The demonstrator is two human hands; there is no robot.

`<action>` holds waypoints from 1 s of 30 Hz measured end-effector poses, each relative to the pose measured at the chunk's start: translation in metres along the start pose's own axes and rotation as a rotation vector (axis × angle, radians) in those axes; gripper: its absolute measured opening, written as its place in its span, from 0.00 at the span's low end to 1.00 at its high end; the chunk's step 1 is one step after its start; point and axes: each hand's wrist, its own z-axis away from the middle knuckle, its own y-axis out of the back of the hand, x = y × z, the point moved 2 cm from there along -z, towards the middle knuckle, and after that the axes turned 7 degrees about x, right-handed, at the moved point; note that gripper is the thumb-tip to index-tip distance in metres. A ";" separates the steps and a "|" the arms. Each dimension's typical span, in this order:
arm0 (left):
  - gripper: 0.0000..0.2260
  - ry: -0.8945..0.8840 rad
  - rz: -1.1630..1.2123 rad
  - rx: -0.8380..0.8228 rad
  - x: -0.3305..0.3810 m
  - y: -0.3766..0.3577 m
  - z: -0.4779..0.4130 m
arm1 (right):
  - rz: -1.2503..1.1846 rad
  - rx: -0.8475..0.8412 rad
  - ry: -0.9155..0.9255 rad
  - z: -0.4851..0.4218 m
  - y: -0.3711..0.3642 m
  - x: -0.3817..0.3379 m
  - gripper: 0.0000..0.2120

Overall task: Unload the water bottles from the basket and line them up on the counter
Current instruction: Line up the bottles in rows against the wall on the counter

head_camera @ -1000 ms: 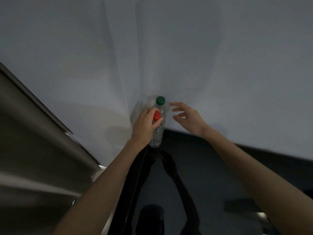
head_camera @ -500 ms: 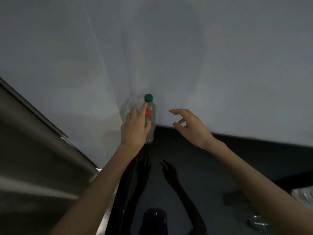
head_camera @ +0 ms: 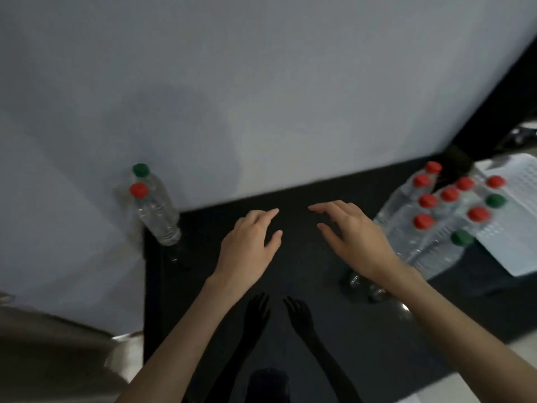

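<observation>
water bottles [head_camera: 157, 219] untouched, left hand [head_camera: 247, 248], right hand [head_camera: 354, 242], fingers [head_camera: 266, 214] relaxed, empty

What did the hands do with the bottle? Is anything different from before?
The left hand let go of the red-capped bottle and drew back; it now hovers open over the counter. The right hand pulled back too, holding nothing. The view swung right, bringing a bunch of bottles into sight. The red-capped bottle and the green-capped bottle behind it stayed standing by the wall.
</observation>
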 end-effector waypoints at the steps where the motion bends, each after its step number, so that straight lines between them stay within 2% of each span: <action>1: 0.22 -0.025 0.010 -0.023 0.015 -0.009 -0.001 | 0.011 0.012 -0.039 0.011 0.010 0.014 0.16; 7: 0.22 -0.104 0.110 -0.111 0.098 -0.059 -0.006 | 0.016 0.116 -0.174 0.058 0.070 0.098 0.15; 13: 0.21 -0.092 0.150 -0.078 0.177 -0.111 -0.015 | 0.005 0.141 -0.112 0.065 0.108 0.191 0.13; 19: 0.19 -0.065 0.191 -0.038 0.247 -0.166 -0.030 | -0.070 0.047 -0.010 0.042 0.123 0.270 0.12; 24: 0.24 -0.056 0.187 -0.136 0.277 -0.210 -0.043 | -0.026 -0.067 -0.008 0.036 0.119 0.320 0.14; 27: 0.22 -0.107 0.110 -0.143 0.288 -0.227 -0.049 | -0.025 -0.139 -0.025 0.040 0.112 0.339 0.13; 30: 0.13 -0.177 -0.092 -0.089 0.291 -0.239 -0.051 | -0.027 -0.172 -0.024 0.042 0.107 0.346 0.14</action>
